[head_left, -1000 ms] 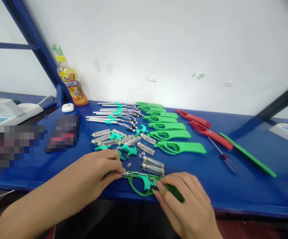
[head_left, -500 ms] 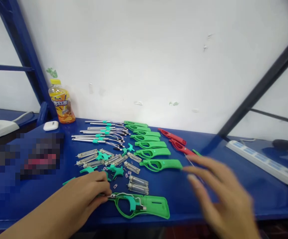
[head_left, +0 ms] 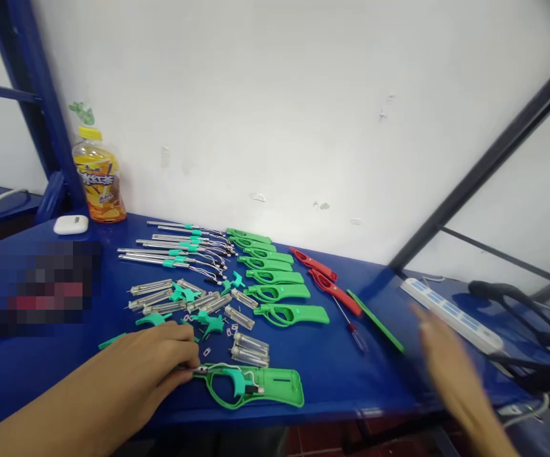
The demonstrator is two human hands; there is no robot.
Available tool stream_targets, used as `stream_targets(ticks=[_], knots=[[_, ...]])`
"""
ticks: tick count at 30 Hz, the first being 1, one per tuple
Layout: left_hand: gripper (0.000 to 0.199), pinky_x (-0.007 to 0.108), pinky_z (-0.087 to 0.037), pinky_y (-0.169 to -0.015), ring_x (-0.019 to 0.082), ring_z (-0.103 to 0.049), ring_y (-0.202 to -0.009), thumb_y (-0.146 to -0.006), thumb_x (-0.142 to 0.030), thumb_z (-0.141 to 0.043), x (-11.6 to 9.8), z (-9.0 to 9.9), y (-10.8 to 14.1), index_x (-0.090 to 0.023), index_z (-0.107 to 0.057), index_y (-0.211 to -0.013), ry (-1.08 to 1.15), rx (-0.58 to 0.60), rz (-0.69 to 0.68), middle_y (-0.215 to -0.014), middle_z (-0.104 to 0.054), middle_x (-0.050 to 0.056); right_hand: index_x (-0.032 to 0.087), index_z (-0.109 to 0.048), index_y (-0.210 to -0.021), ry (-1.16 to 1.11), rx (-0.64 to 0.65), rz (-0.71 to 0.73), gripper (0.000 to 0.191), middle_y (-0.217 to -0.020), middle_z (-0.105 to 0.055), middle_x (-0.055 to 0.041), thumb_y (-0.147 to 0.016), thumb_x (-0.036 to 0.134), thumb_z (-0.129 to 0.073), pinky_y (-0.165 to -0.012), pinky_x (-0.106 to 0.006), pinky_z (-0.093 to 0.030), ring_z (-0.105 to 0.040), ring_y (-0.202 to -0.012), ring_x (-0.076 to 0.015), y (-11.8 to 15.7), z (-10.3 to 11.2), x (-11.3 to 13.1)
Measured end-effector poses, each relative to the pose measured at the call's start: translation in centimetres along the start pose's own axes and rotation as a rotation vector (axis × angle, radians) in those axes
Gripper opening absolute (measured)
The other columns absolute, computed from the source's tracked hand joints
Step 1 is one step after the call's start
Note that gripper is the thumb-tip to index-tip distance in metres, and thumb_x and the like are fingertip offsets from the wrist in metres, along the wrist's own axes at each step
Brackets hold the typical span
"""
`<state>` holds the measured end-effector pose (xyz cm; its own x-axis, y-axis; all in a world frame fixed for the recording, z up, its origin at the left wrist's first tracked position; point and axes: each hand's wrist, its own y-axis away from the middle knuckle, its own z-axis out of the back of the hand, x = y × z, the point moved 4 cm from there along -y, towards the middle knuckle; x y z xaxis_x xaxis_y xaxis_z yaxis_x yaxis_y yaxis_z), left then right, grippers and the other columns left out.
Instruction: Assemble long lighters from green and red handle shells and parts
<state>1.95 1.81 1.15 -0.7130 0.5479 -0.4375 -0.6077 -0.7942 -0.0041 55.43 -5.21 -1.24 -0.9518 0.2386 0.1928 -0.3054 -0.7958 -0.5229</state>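
Note:
My left hand (head_left: 172,355) is closed around the nozzle end of an opened green lighter shell (head_left: 281,386) at the table's front edge. Inside that shell sit a teal trigger (head_left: 237,382), a white wire and a small dark-ended piece. My right hand (head_left: 439,355) is smeared by motion at the right, near a power strip (head_left: 455,315); its fingers do not show clearly. To its left lie a long thin green piece (head_left: 377,322) and a screwdriver (head_left: 356,337) with a clear and red handle.
Green shells (head_left: 298,313) form a column mid-table, beside red shells (head_left: 334,290). Metal rods with wires (head_left: 148,256), clear fuel tanks (head_left: 250,344) and loose teal triggers (head_left: 212,322) lie to the left. A drink bottle (head_left: 98,184) and white case (head_left: 71,225) stand behind.
My right hand has moved right, away from the screwdriver and long green piece, which now show more fully. My left hand still grips the lighter shell. The view has turned slightly right.

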Motion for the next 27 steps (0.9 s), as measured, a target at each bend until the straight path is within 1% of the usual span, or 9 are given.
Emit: stream_targets(ticks=[2, 4, 5, 8, 13, 16, 19, 23, 27], knots=[[0.028, 0.028, -0.056, -0.089, 0.023, -0.076, -0.098, -0.098, -0.012, -0.059, -0.5, 0.3, 0.1, -0.027, -0.082, -0.091, -0.003, 0.013, -0.006, -0.101, -0.08, 0.001, 0.022, -0.06, -0.156, -0.038, 0.075, -0.011, 0.075, -0.153, -0.066, -0.0158, -0.107, 0.066, -0.023, -0.114, -0.061, -0.053, -0.063, -0.141, -0.0391, -0.5, -1.6, 0.0], [0.029, 0.028, -0.056, -0.089, 0.023, -0.076, -0.098, -0.099, -0.012, -0.058, -0.7, 0.5, 0.3, -0.027, -0.083, -0.092, -0.015, 0.014, -0.007, -0.101, -0.079, 0.002, 0.027, -0.06, -0.156, -0.086, 0.134, -0.007, 0.072, -0.152, -0.068, -0.0104, -0.108, 0.065, -0.023, -0.119, -0.055, -0.05, -0.062, -0.143, -0.0343, -0.6, -2.9, 0.7], [0.03, 0.028, -0.056, -0.089, 0.023, -0.076, -0.098, -0.099, -0.012, -0.058, -0.8, 0.6, 0.4, -0.027, -0.083, -0.092, -0.021, 0.007, -0.009, -0.101, -0.079, 0.002, 0.028, -0.061, -0.155, -0.104, 0.158, -0.001, 0.07, -0.152, -0.068, -0.0087, -0.107, 0.067, -0.027, -0.121, -0.055, -0.048, -0.062, -0.143, -0.034, -0.6, -3.4, 1.1], [0.032, 0.027, -0.056, -0.089, 0.022, -0.076, -0.097, -0.098, -0.009, -0.057, -0.9, 0.6, 0.6, -0.027, -0.083, -0.092, -0.012, -0.014, -0.03, -0.1, -0.079, 0.003, 0.025, -0.068, -0.146, -0.132, 0.191, 0.008, 0.072, -0.146, -0.072, -0.0106, -0.099, 0.073, -0.043, -0.123, -0.06, -0.044, -0.062, -0.141, -0.0389, -0.6, -4.2, 2.1], [0.028, 0.029, -0.056, -0.091, 0.023, -0.075, -0.102, -0.101, -0.01, -0.059, -0.6, 0.5, 0.8, -0.028, -0.081, -0.097, 0.039, -0.001, -0.009, -0.107, -0.079, 0.002, 0.02, -0.075, -0.132, -0.159, 0.151, -0.028, 0.067, -0.132, -0.078, -0.0147, -0.098, 0.07, -0.045, -0.113, -0.056, -0.052, -0.071, -0.127, -0.0408, -0.7, -3.8, 2.3], [0.029, 0.028, -0.056, -0.089, 0.023, -0.076, -0.101, -0.101, -0.011, -0.058, -0.7, 0.6, 0.7, -0.027, -0.081, -0.096, 0.013, 0.038, 0.018, -0.106, -0.079, 0.003, 0.021, -0.078, -0.129, -0.157, 0.125, -0.063, 0.067, -0.125, -0.081, -0.0144, -0.095, 0.07, -0.049, -0.104, -0.053, -0.057, -0.074, -0.12, -0.0421, -0.7, -3.3, 2.4], [0.028, 0.028, -0.055, -0.088, 0.023, -0.076, -0.1, -0.101, -0.012, -0.058, -0.7, 0.5, 0.6, -0.027, -0.081, -0.095, -0.009, 0.049, 0.005, -0.105, -0.079, 0.002, 0.023, -0.081, -0.121, -0.145, 0.095, -0.124, 0.064, -0.115, -0.084, -0.014, -0.092, 0.071, -0.051, -0.092, -0.052, -0.06, -0.077, -0.109, -0.0437, -0.5, -2.7, 2.3], [0.023, 0.028, -0.055, -0.081, 0.023, -0.076, -0.094, -0.101, -0.017, -0.059, 0.0, 0.0, 0.5, -0.027, -0.079, -0.093, -0.033, 0.037, -0.01, -0.101, -0.079, 0.002, 0.027, -0.084, -0.112, -0.143, 0.046, -0.201, 0.061, -0.107, -0.085, -0.0107, -0.091, 0.073, -0.049, -0.081, -0.047, -0.059, -0.079, -0.101, -0.0419, -0.1, -2.2, 2.2], [0.026, 0.028, -0.054, -0.078, 0.022, -0.076, -0.089, -0.102, -0.02, -0.057, 0.3, -0.1, 0.5, -0.028, -0.079, -0.09, -0.016, -0.009, -0.037, -0.098, -0.077, 0.002, 0.025, -0.082, -0.114, -0.115, -0.045, -0.277, 0.063, -0.103, -0.085, -0.013, -0.093, 0.071, -0.046, -0.075, -0.047, -0.056, -0.078, -0.093, -0.0418, 0.5, -1.7, 1.9]])
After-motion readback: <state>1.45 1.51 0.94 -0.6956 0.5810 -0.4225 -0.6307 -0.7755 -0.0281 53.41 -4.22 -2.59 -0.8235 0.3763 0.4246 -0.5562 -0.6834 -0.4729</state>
